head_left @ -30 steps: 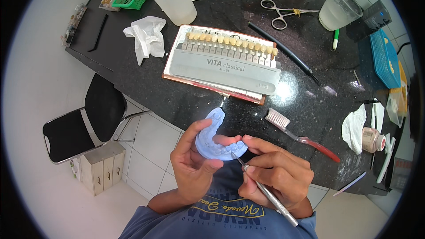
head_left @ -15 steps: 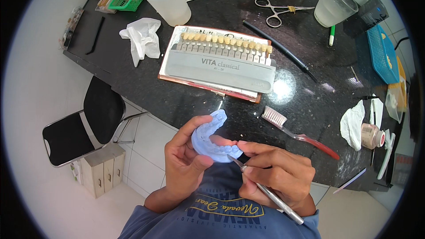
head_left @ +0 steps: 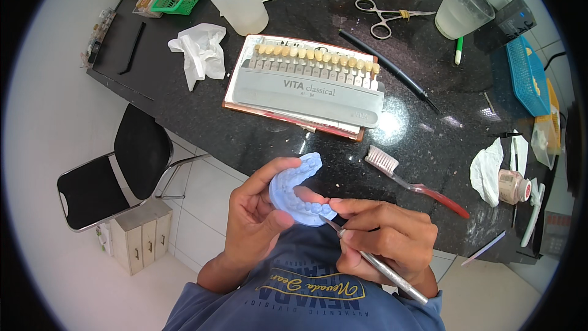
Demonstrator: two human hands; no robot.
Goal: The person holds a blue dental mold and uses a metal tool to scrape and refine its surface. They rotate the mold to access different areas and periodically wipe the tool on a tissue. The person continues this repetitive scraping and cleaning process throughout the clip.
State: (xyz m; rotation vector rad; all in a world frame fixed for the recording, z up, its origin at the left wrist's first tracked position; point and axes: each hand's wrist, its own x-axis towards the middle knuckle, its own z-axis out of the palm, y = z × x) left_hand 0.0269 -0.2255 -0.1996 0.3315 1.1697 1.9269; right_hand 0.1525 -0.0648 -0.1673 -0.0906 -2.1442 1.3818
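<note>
A blue, horseshoe-shaped dental cast [head_left: 283, 191] with a row of moulded teeth is held up over my lap, just off the table's near edge. My left hand [head_left: 260, 214] grips it from the left, fingers behind and thumb on the near side. My right hand [head_left: 392, 236] is closed round a slim metal carving knife [head_left: 392, 276] with a knurled handle. The knife's blade meets the cast's right end, below its teeth. My right fingertips also touch that end of the cast.
Beyond my hands a tooth shade guide [head_left: 309, 95] lies on a notebook on the black table [head_left: 257, 132]. A toothbrush [head_left: 422, 189], scissor-like clamp [head_left: 383, 18], black brush [head_left: 392, 67], plastic bottle [head_left: 239, 3], crumpled tissue [head_left: 199, 55] and cup [head_left: 463, 9] stand or lie around it.
The cast and both hands have shifted slightly to the right in the picture. The knife stays at the cast's right end, its handle now a little further right.
</note>
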